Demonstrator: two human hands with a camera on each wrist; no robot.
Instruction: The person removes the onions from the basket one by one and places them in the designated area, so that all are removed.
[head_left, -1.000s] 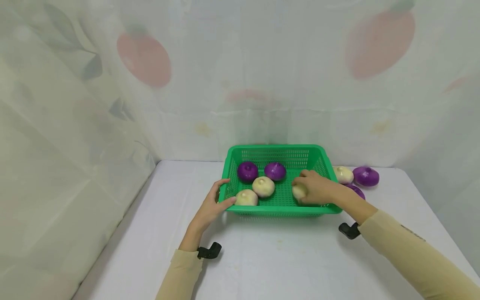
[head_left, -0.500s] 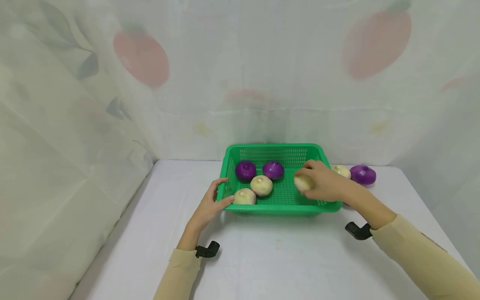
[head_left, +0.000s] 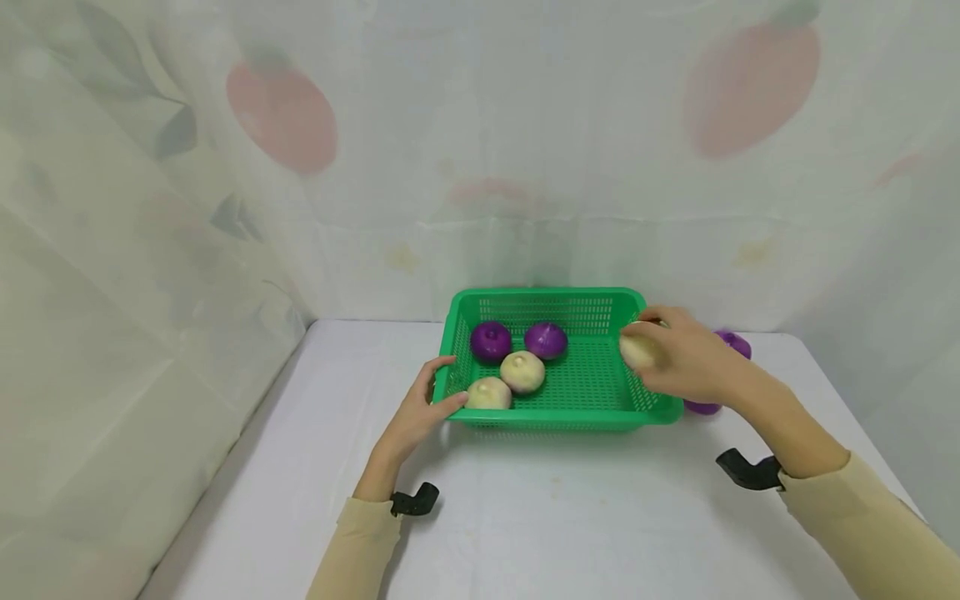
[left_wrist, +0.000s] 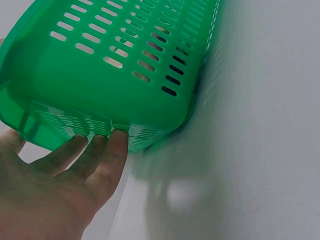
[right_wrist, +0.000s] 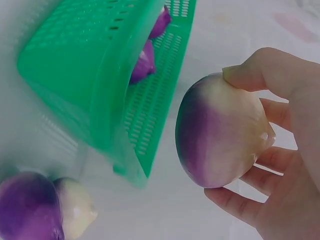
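Observation:
My right hand pinches a round turnip, white on top and purple below, between thumb and fingertips. The turnip is above the right end of a green plastic basket. My left hand holds the basket's left end, thumb on the rim near the front corner. In the left wrist view its fingertips touch the slotted outer wall. Inside the basket, two purple onion-like vegetables lie at the back left, and two pale turnips lie in front of them.
On the white table, right of the basket, lie purple vegetables, partly hidden by my right hand and arm. A pale turnip lies beside a purple one in the right wrist view. A patterned curtain hangs behind.
My right hand has lifted the pale turnip from the basket floor and moved right with it, to the basket's right end. The left hand stays at the basket's left end.

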